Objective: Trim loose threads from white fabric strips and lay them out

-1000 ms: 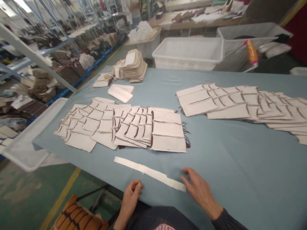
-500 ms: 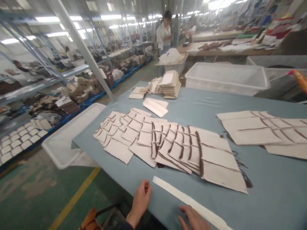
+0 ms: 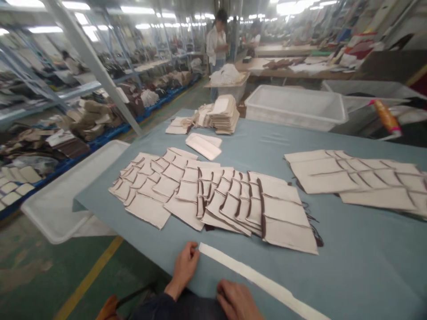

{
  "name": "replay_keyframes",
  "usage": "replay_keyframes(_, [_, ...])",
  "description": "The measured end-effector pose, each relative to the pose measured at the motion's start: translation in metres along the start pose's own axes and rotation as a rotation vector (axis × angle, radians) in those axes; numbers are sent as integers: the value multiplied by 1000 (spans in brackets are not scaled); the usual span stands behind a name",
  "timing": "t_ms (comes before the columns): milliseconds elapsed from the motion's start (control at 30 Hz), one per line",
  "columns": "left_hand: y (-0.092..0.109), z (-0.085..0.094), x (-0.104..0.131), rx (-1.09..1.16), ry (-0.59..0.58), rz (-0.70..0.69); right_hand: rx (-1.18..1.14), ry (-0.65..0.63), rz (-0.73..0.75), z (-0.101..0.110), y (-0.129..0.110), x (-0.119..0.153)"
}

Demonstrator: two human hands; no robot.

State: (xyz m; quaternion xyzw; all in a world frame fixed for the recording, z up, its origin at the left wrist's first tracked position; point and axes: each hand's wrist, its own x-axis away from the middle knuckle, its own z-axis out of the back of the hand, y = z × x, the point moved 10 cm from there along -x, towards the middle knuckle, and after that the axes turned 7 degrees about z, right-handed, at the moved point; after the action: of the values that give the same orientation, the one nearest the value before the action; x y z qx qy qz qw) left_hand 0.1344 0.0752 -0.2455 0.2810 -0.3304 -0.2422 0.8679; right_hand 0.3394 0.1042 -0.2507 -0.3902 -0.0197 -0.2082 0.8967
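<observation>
A long cream strip (image 3: 247,272) lies slantwise along the near edge of the blue-grey table covering. My left hand (image 3: 185,266) rests at its far left end, fingers curled in and nothing visible in them; I cannot tell whether the fingertips touch the strip. Below the strip, at the table edge, is my right hand (image 3: 238,300), its fingers loosely bent and thumb apart, holding nothing I can see. Beyond the hands, overlapping cream fabric panels with dark brown trim (image 3: 233,200) are fanned across the table. Loose dark threads hang from the rightmost one.
More trimmed panels (image 3: 360,178) lie at the right. Farther back are two pale oblong pieces (image 3: 204,146) and a stack of cream pieces (image 3: 224,114). White plastic bins (image 3: 295,106) stand behind the table, another bin (image 3: 43,213) at its left. A person (image 3: 216,44) stands in the background.
The view has turned slightly to the right, so everything sits farther left. My left hand is closer to the strip's end. My right hand has drawn back from the strip, its fingers more bent.
</observation>
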Motion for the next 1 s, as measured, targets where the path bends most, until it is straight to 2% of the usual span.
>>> replay_keyframes(100, [5, -10, -2, -44, -78, -40, -42, -27, -74, 14, -1, 1])
replay_keyframes(233, [11, -25, -6, -114, -154, -62, -81, -20, -175, 10, 6, -1])
replay_keyframes(367, [14, -25, -15, -151, -164, -96, -78, 93, -282, 5, 20, -5])
replay_keyframes(500, [13, -25, -27, -92, -315, -204, -37, 263, -458, 5, 30, -3])
replay_keyframes(567, [10, -17, -33, -61, -399, -265, -5, 351, -544, 6, 27, -1])
replay_keyframes(633, [6, -2, -43, -55, -444, -332, 30, 435, -610, 5, 19, 0])
replay_keyframes(733, [2, 28, -65, -85, -445, -446, 98, 564, -685, 3, 7, -1])
replay_keyframes(800, [2, 41, -77, -112, -453, -539, 153, 651, -720, 1, 4, 0])
replay_keyframes(900, [3, 44, -82, -136, -511, -678, 216, 746, -739, 0, 4, 3])
replay_keyframes(1000, [10, 44, -75, -146, -518, -817, 252, 807, -690, 4, 1, 4])
